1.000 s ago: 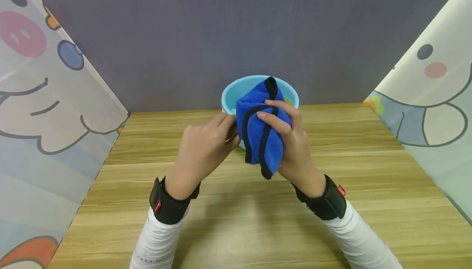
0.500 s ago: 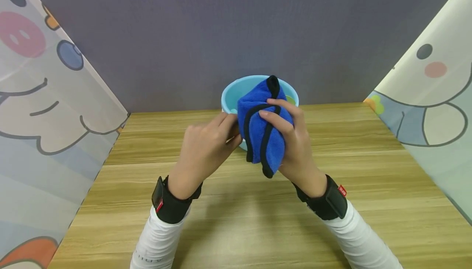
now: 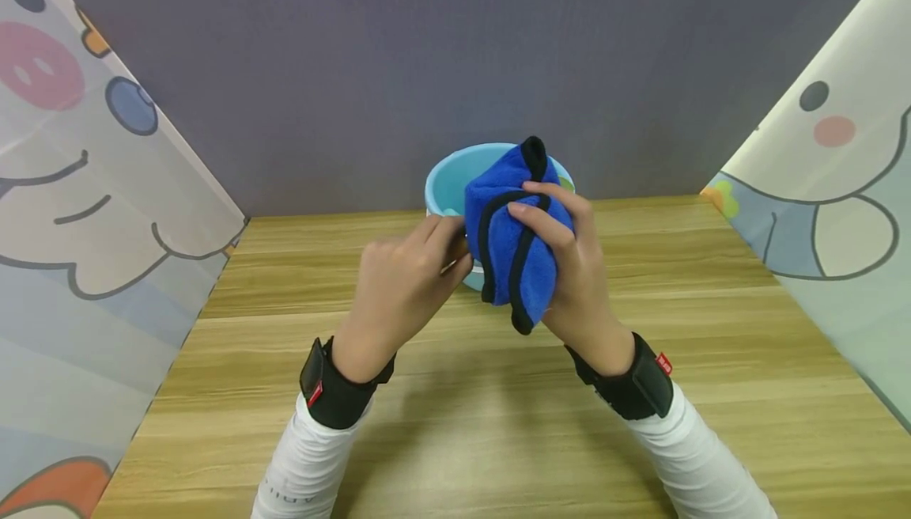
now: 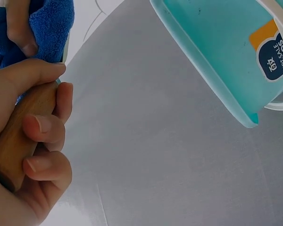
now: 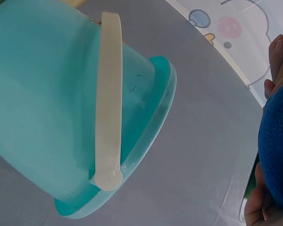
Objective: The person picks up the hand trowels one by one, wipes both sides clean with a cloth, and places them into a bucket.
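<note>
My left hand (image 3: 409, 286) grips a wooden handle (image 4: 26, 125), its fingers curled round it in the left wrist view. A blue cloth (image 3: 501, 254) with black edging is bunched in my right hand (image 3: 587, 289), two fingers pressing over its front. The cloth lies right past the end of the handle and covers whatever joins it there. Beside the cloth in the right wrist view, a thin pale edge with green (image 5: 249, 188) shows; the rest of that tool is hidden. Both hands are held up over the table, in front of a light blue bucket (image 3: 448, 179).
The bucket has a white handle (image 5: 108, 94) and a label on its side, and something pale green (image 3: 565, 184) shows inside its rim. It stands on a wood-grain table (image 3: 299, 266) against a grey back wall (image 3: 320, 92). Cartoon-printed panels (image 3: 85, 210) flank both sides.
Both hands, with the cloth and handle, have shifted slightly right and a little upward in the head view. The grips look the same.
</note>
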Demonstrator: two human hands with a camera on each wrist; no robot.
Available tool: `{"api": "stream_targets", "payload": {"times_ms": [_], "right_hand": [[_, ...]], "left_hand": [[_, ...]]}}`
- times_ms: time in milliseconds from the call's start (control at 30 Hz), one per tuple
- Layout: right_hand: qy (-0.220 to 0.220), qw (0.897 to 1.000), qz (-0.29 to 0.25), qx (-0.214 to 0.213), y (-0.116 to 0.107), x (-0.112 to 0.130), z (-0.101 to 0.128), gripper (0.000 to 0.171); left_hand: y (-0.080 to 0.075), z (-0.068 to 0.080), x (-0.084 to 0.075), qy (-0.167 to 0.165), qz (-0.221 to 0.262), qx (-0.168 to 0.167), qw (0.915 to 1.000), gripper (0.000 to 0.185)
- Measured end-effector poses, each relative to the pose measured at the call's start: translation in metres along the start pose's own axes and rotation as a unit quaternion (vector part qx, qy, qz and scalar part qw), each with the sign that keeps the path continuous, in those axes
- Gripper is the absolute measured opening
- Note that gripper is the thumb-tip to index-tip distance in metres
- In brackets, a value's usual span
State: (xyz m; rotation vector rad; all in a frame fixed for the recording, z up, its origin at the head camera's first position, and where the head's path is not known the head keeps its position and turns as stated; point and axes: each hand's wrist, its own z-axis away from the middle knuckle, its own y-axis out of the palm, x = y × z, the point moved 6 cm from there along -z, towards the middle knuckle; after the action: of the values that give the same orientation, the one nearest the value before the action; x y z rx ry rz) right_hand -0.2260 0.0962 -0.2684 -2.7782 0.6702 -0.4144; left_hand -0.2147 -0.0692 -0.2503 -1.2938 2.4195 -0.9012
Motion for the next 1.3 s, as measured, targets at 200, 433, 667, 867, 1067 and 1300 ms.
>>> {"api": "stream_targets", "payload": {"times_ms": [200, 433, 667, 867, 1067, 1300], "right_hand": [[0.004, 1.000, 0.001, 0.004, 0.000, -0.001, 0.000, 0.046], [0.011, 1.000, -0.001, 0.004, -0.002, -0.003, -0.002, 0.047], [0.011, 1.000, -0.003, 0.000, -0.003, -0.005, -0.003, 0.047], [0.013, 1.000, -0.006, -0.006, -0.005, -0.007, -0.004, 0.044], [0.017, 1.000, -0.002, -0.009, -0.007, -0.009, -0.005, 0.044], [0.023, 1.000, -0.001, -0.015, -0.009, -0.011, -0.006, 0.044]], "left_hand": [[-0.002, -0.001, 0.000, 0.002, -0.003, -0.013, 0.9999, 0.017], [-0.003, -0.001, 0.001, 0.004, -0.002, -0.027, 0.9996, 0.017], [-0.003, -0.002, 0.001, 0.006, -0.006, -0.036, 0.9993, 0.020], [-0.005, -0.001, 0.002, 0.008, -0.011, -0.041, 0.9991, 0.016], [-0.004, 0.000, 0.003, 0.007, -0.008, -0.038, 0.9992, 0.015], [-0.005, -0.001, 0.003, 0.008, -0.004, -0.039, 0.9992, 0.014]]}}
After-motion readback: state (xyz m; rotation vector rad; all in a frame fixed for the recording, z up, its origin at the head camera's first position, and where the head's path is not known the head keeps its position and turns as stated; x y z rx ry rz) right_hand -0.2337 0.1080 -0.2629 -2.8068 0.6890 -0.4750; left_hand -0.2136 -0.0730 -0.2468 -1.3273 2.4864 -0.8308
